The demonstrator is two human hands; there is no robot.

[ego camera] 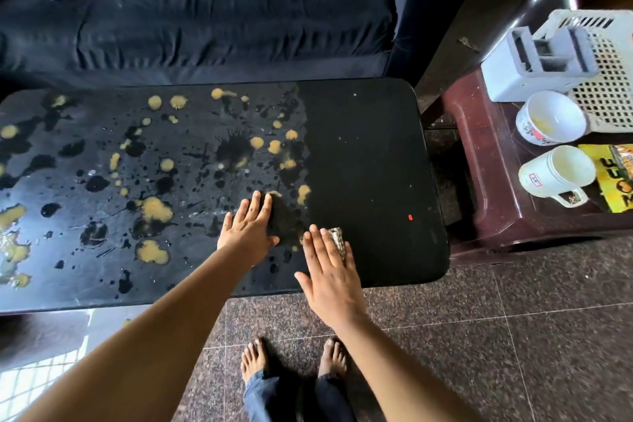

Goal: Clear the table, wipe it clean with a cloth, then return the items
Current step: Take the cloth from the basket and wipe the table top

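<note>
The black table [370,154] is spattered with yellow and dark blotches [154,209] over its left and middle parts, while its right part is plain black. My left hand [250,226] lies flat on the top, fingers spread, holding nothing. A dark smeared patch [286,216] sits just right of it. My right hand [329,267] presses flat near the front edge on a cloth [337,238]. Only a patterned corner of the cloth shows past the fingertips.
A maroon side table [479,188] to the right holds a white bowl [551,116], a white mug [555,171], a yellow packet [613,178], a white box [534,62] and a perforated basket [606,89]. A dark sofa [205,17] runs behind the table. My bare feet [294,360] stand on tiled floor.
</note>
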